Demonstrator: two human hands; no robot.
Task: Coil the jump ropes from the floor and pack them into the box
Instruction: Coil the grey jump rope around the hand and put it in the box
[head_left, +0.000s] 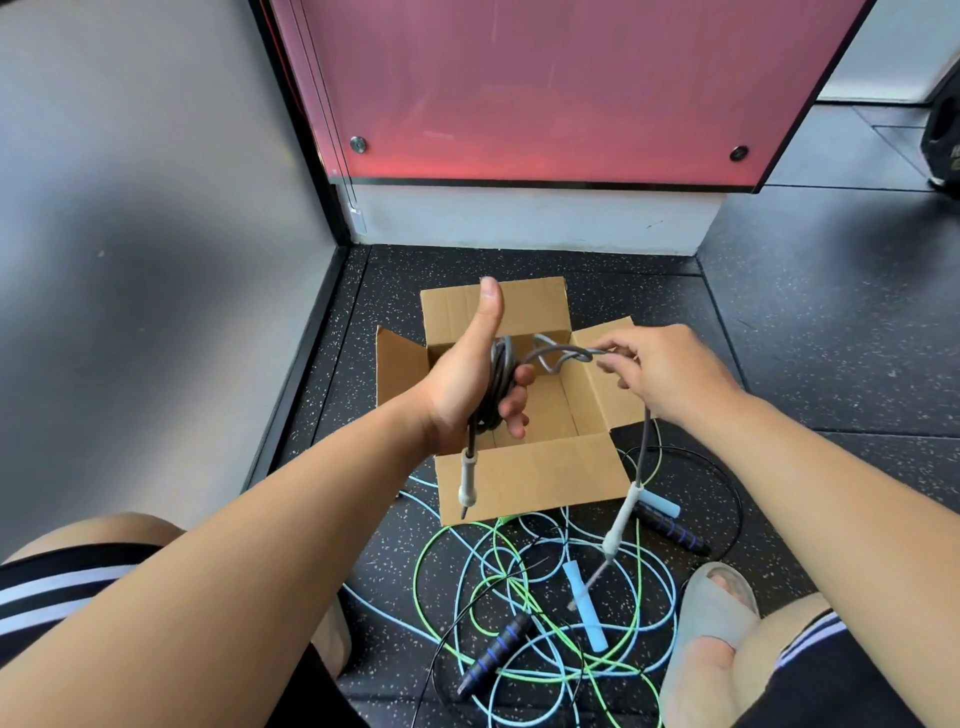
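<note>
My left hand (470, 374) is shut on a coiled grey jump rope (500, 384), thumb up, above the open cardboard box (530, 478). One white handle (467, 480) dangles below that hand. My right hand (660, 371) pinches a twisted loop of the same grey rope (558, 356) over the box's right flap. From it the rope drops to the second white handle (621, 519). On the floor in front of the box lie tangled green (431, 551), light blue (584, 605) and black ropes (493, 652).
The box stands on speckled black rubber flooring (805, 338) in a corner, with a grey wall at left and a pink panel (545, 93) behind. My sandalled right foot (711, 623) rests beside the tangle. A dark bag (943, 130) sits at far right.
</note>
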